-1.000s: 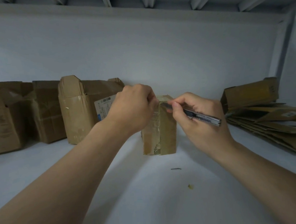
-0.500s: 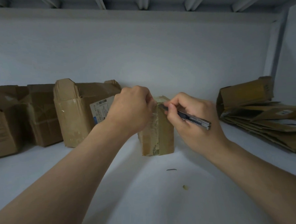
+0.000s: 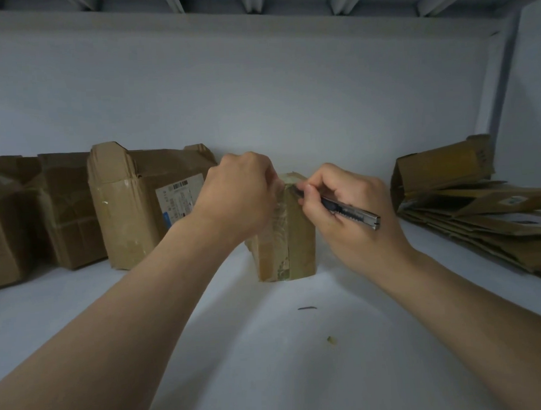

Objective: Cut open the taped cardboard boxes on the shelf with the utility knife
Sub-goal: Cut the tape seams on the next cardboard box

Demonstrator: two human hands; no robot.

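Small taped box [image 3: 285,235] stands upright mid-shelf, back from the front edge; clear tape runs down its front. Left hand [image 3: 237,194] grips the box top from the left side, fingers curled over it, fingertips hidden behind the knuckles. Right hand [image 3: 347,207] pinches the utility knife [image 3: 352,213] like a pen, fingers pressed together near the front end; the blade tip sits at the box's top edge, but the thumb hides it, so blade contact can't be told. Shelf [image 3: 272,377] also carries a labelled box [image 3: 131,212] and more boxes [image 3: 65,209] along the back left, cut off at the frame edge, label print unreadable. Flattened cardboard stack [image 3: 483,222] at the right end, partly cropped. A dark scrap [image 3: 306,308] and a greenish bit [image 3: 331,339] lie nearer the front, too small to identify
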